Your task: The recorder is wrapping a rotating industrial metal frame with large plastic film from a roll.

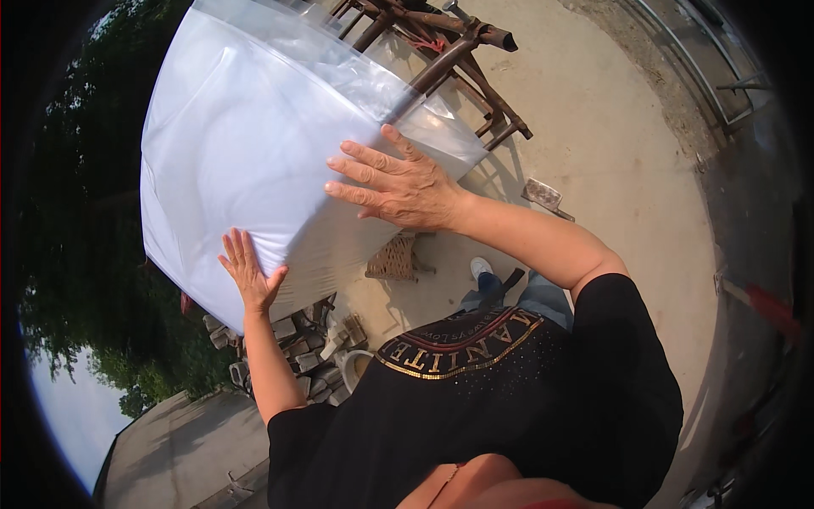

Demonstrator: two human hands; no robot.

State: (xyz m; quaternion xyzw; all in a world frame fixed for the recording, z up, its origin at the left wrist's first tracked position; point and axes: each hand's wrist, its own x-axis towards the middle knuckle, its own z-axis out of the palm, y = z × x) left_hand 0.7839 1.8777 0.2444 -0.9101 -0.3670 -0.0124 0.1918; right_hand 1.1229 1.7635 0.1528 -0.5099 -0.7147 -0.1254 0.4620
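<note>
A large stack of white, glossy plastic sheeting [229, 144] spreads out before me, its near side hanging down in creased folds. My left hand [250, 276] lies on its near left part with fingers stretched out, and small wrinkles run from the fingertips. Further right, my right hand [398, 182] rests near the sheeting's right edge, fingers spread and palm down. Neither hand grips anything. Clear plastic film [356, 76] shows along the far right side, over a rusty metal frame [445, 64].
A woven stool [393, 259] stands on the concrete floor [610, 127] below the sheeting. Bricks or blocks [301, 343] are piled at the lower left, beside a round pale container [352, 369]. A lone block [543, 195] lies right of my hand. Metal rails [704, 76] run at the far right.
</note>
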